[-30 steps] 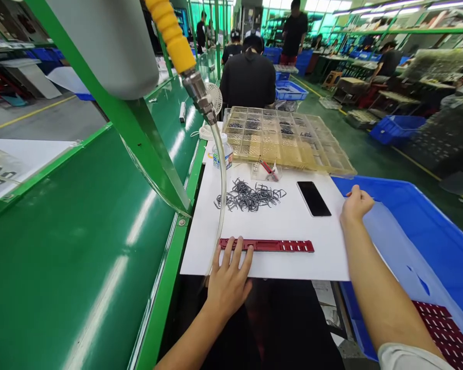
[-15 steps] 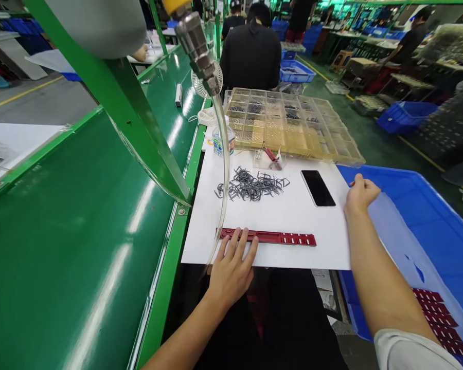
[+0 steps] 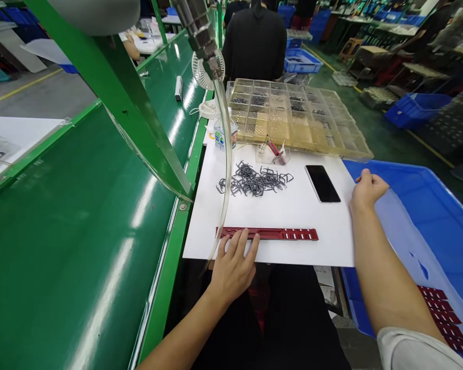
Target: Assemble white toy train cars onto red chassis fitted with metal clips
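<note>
My left hand point(image 3: 233, 264) lies at the near edge of the white board, fingers spread, their tips touching the lower edge of a dark red slotted strip point(image 3: 270, 234). The strip lies flat, with oval shapes at its left end and white-showing slots at its right. My right hand point(image 3: 369, 188) is curled into a loose fist beside the board's right edge, above the rim of a blue bin; no object shows in it. Beyond the strip is a loose pile of dark grey bent clips point(image 3: 254, 181). A black-screened phone point(image 3: 323, 183) lies nearest to my right hand.
A clear hose point(image 3: 227, 154) hangs down in front of the board's left part. Behind the pile stand a small clear box point(image 3: 273, 153), a bottle point(image 3: 226, 134) and a divided plastic tray point(image 3: 299, 131). The blue bin point(image 3: 420, 177) holds more red strips point(image 3: 443, 313). A green post point(image 3: 146, 123) rises at left.
The camera view has shifted slightly, so the far objects sit a little higher. Both hands keep nearly the same pose, and the left fingers stay at the strip.
</note>
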Motion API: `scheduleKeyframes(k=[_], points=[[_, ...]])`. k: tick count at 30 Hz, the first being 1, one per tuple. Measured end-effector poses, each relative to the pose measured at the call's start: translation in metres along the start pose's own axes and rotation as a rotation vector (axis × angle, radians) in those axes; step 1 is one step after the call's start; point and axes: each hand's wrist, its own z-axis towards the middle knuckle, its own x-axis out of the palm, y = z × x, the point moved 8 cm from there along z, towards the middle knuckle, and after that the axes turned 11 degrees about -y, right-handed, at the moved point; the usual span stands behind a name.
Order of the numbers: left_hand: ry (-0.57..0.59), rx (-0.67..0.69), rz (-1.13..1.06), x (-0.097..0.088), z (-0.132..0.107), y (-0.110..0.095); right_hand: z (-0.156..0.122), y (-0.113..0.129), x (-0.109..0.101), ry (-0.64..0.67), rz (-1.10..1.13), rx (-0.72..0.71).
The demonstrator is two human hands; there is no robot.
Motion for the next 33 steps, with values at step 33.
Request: scheduleKeyframes(k=[33], points=[[0.036, 0.024, -0.018, -0.0002, 0.0011, -0.0018, 0.0011, -0.0014, -0.0008, -0.002, -0.017, -0.023]])
